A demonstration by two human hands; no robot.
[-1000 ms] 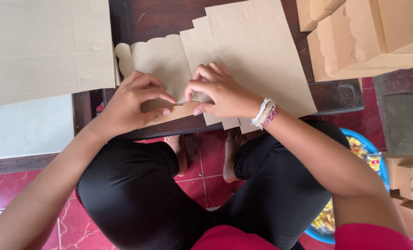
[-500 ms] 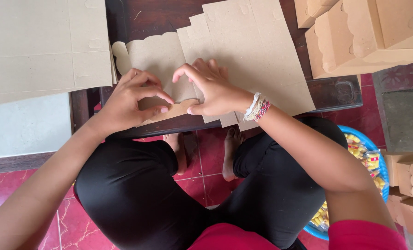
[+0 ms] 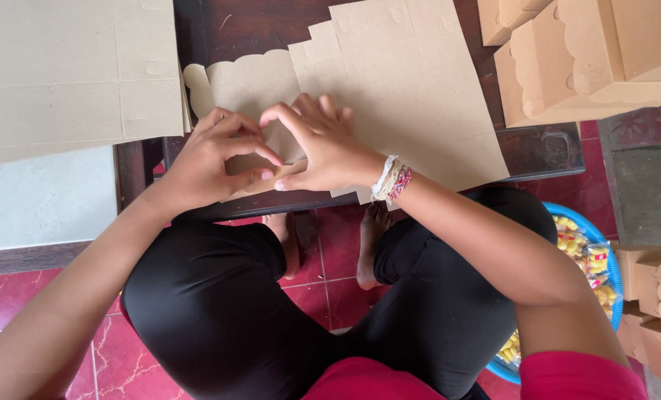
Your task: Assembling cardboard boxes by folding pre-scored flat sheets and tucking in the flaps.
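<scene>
Folding step: the left hand (image 3: 212, 159) and right hand (image 3: 319, 144) both pinch a flap of the flat cardboard blank (image 3: 404, 96) at the near edge of the worktop (image 3: 545, 148). Next, I judge, the crease needs firm pressing.

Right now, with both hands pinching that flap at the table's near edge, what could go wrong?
1. The flat brown cardboard box blank overhangs the dark wooden table; it may slide off.
2. The left hand and right hand crowd one narrow flap; the fold could crease crookedly or tear.
</scene>
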